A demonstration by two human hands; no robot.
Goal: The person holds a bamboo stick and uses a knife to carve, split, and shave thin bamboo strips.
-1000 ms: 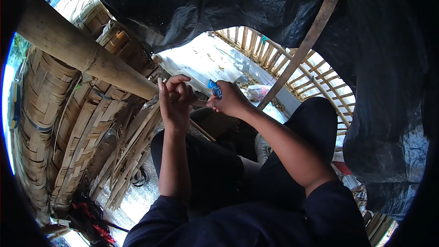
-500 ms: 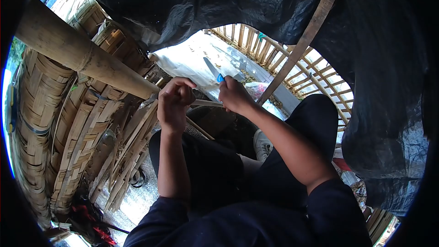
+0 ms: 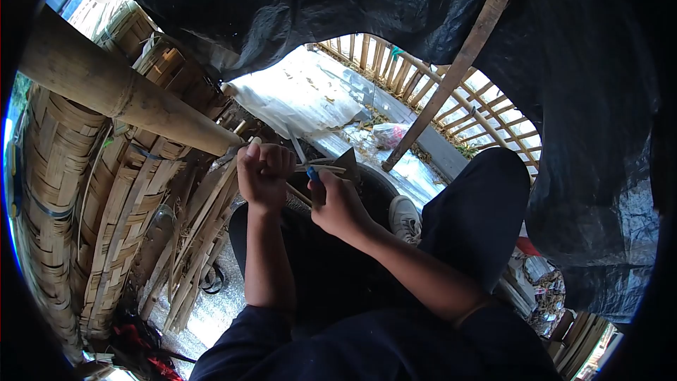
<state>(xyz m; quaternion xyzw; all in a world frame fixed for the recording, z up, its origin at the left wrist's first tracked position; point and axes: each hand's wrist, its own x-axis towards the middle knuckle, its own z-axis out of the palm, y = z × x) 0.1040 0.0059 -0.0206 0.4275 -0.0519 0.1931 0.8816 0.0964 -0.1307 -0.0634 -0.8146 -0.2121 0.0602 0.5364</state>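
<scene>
My left hand is closed in a fist around a thin pale bamboo strip, which sticks out to the right. Close beside it, my right hand grips a knife by its blue handle. The knife's grey blade points up and slightly left, near the strip; whether it touches the strip I cannot tell. Both hands are above my lap, and the fingers hide part of the strip and the handle.
A thick bamboo pole slants in from the left, above woven bamboo rolls and loose split bamboo. Black plastic sheeting hangs overhead. A wooden slat stands before a bamboo lattice. A dark round container sits beyond my hands.
My right hand has come down and left toward my left hand, bringing the knife with it. My left hand has lowered slightly and its index finger has curled in.
</scene>
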